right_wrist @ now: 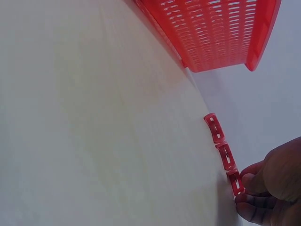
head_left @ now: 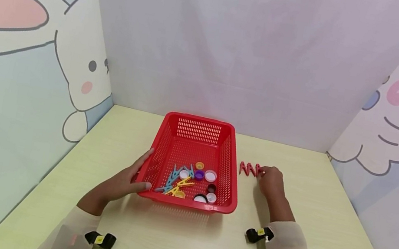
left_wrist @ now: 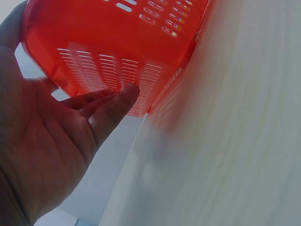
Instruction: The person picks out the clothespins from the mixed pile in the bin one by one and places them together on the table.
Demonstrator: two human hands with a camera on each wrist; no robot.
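Note:
A red plastic basket (head_left: pixel 188 203) stands on the table, its left side gripped by my left hand (head_left: pixel 120 181), thumb over the rim. Seen from the left wrist, the fingers of that left hand (left_wrist: pixel 51 127) lie along the basket's outer wall (left_wrist: pixel 108 33). To the right of the basket, three red clothespins (head_left: pixel 249 169) form a row. My right hand (head_left: pixel 272 183) pinches the rightmost one; in the right wrist view, its fingertips (right_wrist: pixel 249 181) meet the end clothespin (right_wrist: pixel 236 183). Inside the basket lie blue clothespins (head_left: pixel 174 175), yellow clothespins (head_left: pixel 185 182) and several bottle caps (head_left: pixel 210 176).
The pale wooden table (head_left: pixel 171 243) runs back to a plain light curtain (head_left: pixel 226 58). Cartoon-printed panels flank it, a rabbit (head_left: pixel 78 64) on the left and a pink-nosed figure (head_left: pixel 396 131) on the right. Small black cameras (head_left: pixel 260 234) sit on both wrists.

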